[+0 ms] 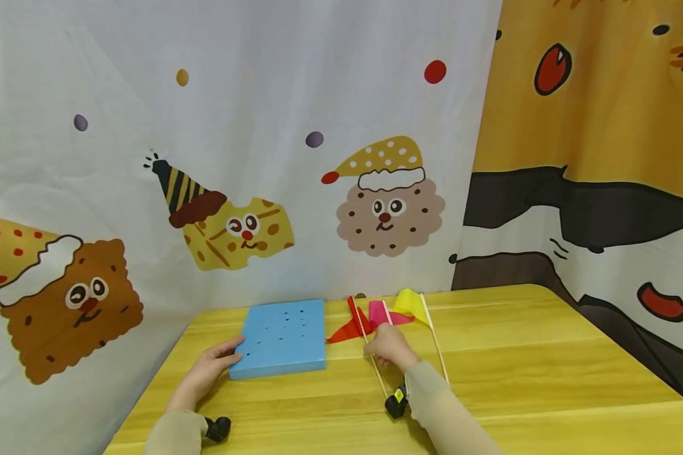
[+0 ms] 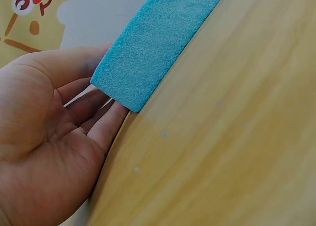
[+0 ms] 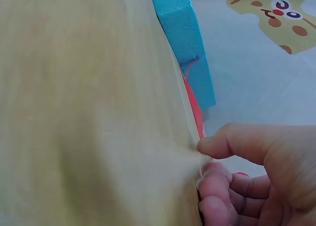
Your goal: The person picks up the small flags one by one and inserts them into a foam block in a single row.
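Observation:
A flat blue foam block point(image 1: 284, 341) with small holes in its top lies on the table. My left hand point(image 1: 205, 373) rests against its left edge, fingers extended, with the thumb near the front corner; the left wrist view shows fingertips point(image 2: 118, 110) at that corner. To the right, my right hand point(image 1: 389, 344) pinches the thin wooden stick of a red flag point(image 1: 353, 328) between thumb and fingers. The stick is blurred in the right wrist view. Beside this hand lie a pink flag point(image 1: 379, 311), partly hidden by it, and a yellow flag point(image 1: 412, 306) on its own stick.
The wooden table point(image 1: 546, 379) extends right of the flags and in front of the block. A printed curtain point(image 1: 296, 76) hangs right behind the table's back edge. Black wrist cameras point(image 1: 396, 403) sit under both wrists.

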